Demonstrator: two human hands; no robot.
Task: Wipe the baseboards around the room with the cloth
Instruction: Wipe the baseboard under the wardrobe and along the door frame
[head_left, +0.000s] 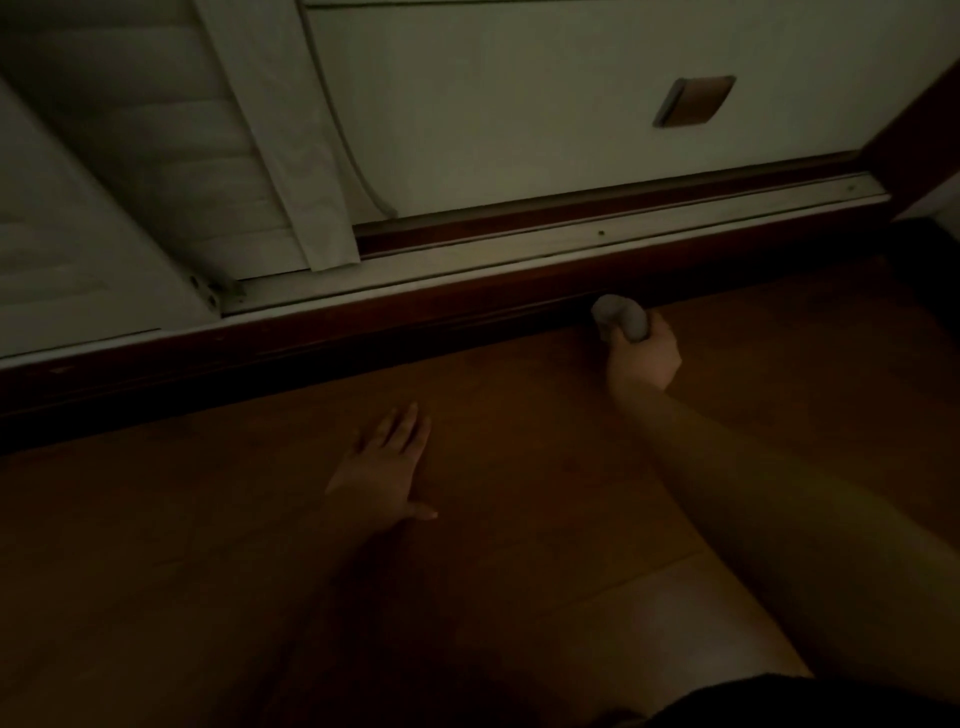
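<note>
A dark wooden baseboard (322, 343) runs across the dim room from lower left to upper right, below a pale sliding-door track. My right hand (643, 358) is shut on a bunched grey cloth (619, 318), which presses against the baseboard near its middle. My left hand (382, 467) lies flat on the wooden floor with its fingers spread, well short of the baseboard and empty.
A white sliding wardrobe door (519, 104) with a recessed brown handle (693, 101) stands above the track (571, 236). A louvred white panel (130, 171) leans at the left. Brown wood floor (519, 519) fills the foreground. A dark wooden corner post (914, 140) rises at the right.
</note>
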